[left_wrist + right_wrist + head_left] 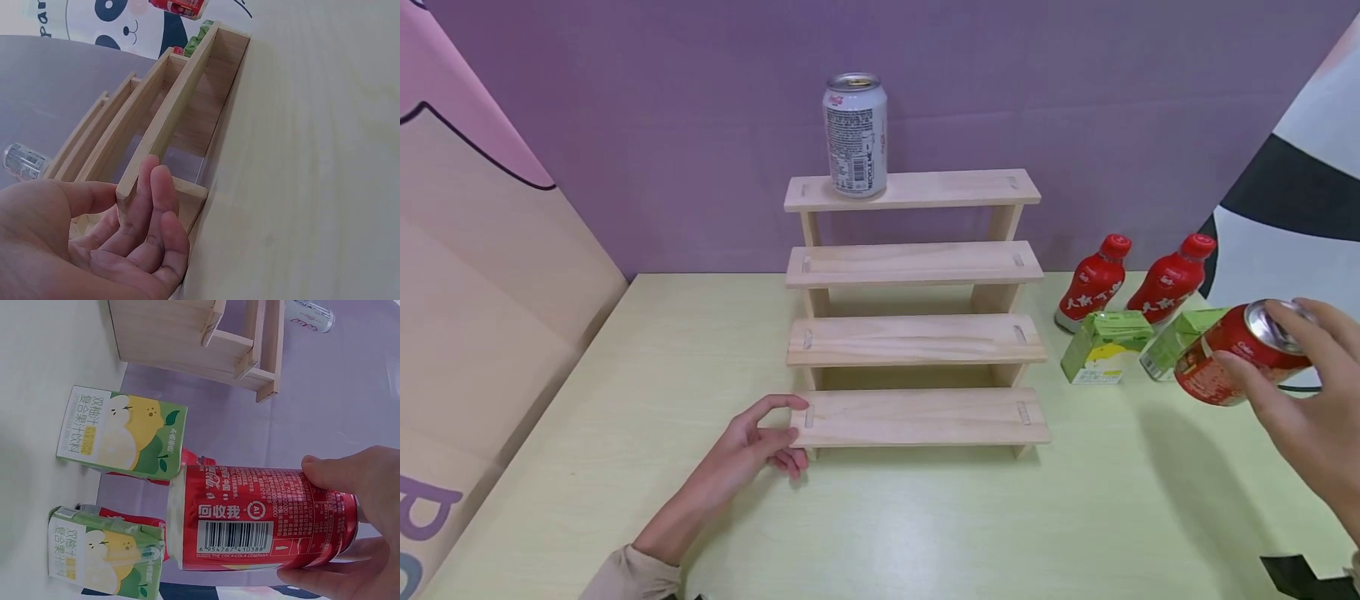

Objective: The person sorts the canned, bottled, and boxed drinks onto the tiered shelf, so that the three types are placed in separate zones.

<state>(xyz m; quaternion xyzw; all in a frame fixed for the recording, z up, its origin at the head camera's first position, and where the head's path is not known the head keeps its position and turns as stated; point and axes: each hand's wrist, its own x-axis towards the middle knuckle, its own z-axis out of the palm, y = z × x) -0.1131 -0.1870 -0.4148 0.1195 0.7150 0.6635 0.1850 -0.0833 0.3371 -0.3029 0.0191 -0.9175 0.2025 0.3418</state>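
Note:
My right hand [1311,392] grips a red Coca-Cola can [250,519] near its top end, holding it tilted above the table at the right. With thumb and fingers, my left hand [756,442] pinches the left end of the lowest step of a pale wooden four-step display stand [917,417]. A white Coca-Cola can [856,137] stands upright on the top step, left of its middle. The three lower steps carry nothing.
Two red bottles [1093,279] stand right of the stand. Before them are two green juice cartons [1105,348], one partly hidden behind the red can. A purple backdrop [700,125] rises behind the table, and black tape [1303,575] lies at the front right.

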